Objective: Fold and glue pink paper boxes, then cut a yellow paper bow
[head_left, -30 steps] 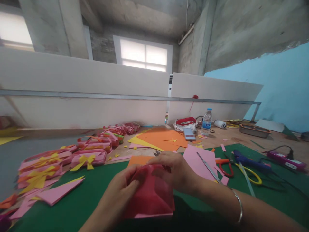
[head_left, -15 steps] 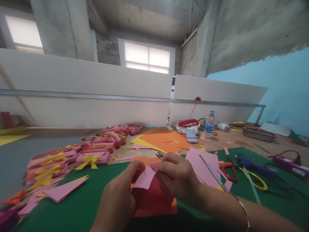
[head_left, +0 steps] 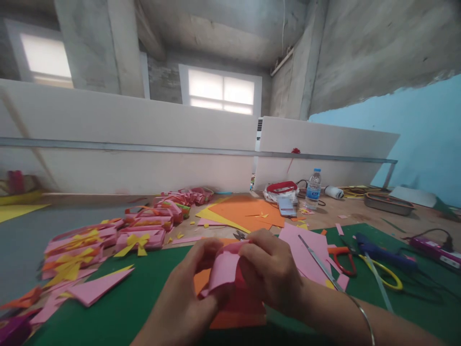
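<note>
Left hand (head_left: pixel 189 283) clamps curled pink paper (head_left: pixel 224 270) | right hand (head_left: pixel 273 269) pinches its edge | red-handled scissors (head_left: pixel 339 250) at 3 o'clock

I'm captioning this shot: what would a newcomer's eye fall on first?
Probably the left hand and right hand at lower centre, holding a curved pink paper between them. Next, the yellow bows on folded pink pieces at left, and the orange sheet beyond the hands.
</note>
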{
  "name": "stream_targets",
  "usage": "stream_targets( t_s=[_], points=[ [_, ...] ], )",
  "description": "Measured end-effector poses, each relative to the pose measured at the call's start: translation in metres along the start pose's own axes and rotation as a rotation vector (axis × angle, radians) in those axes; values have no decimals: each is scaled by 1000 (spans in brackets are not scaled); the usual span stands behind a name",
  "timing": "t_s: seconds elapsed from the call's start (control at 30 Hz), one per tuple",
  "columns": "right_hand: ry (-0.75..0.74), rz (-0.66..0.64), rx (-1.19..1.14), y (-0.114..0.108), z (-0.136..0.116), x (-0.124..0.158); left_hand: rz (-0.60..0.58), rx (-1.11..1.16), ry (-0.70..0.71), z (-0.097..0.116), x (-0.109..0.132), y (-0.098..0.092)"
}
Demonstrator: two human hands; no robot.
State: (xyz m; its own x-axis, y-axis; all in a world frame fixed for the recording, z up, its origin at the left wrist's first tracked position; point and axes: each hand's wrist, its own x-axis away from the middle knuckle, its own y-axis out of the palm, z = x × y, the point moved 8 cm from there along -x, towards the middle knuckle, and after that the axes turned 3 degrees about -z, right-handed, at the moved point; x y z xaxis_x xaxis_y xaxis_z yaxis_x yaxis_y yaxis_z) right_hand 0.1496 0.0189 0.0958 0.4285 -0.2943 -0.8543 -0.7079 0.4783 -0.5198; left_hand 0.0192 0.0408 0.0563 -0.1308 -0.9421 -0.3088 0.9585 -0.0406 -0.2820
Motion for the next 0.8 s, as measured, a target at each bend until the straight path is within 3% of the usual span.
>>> stream_targets(
  t_s=[0.1,0.2,0.4,0.8],
  points=[
    [7,-10,-62,1,6,-1,-49,325,-117,-10,-3,-1],
    [27,0,-128,2,10,-1,-18,408,-243,-23,-6,-7],
    [64,20,-229,2,12,2,-89,334,-203,-19,-8,-5],
    [92,21,-291,0,15,-1,-89,135,-114,-11,-7,-2]
  ],
)
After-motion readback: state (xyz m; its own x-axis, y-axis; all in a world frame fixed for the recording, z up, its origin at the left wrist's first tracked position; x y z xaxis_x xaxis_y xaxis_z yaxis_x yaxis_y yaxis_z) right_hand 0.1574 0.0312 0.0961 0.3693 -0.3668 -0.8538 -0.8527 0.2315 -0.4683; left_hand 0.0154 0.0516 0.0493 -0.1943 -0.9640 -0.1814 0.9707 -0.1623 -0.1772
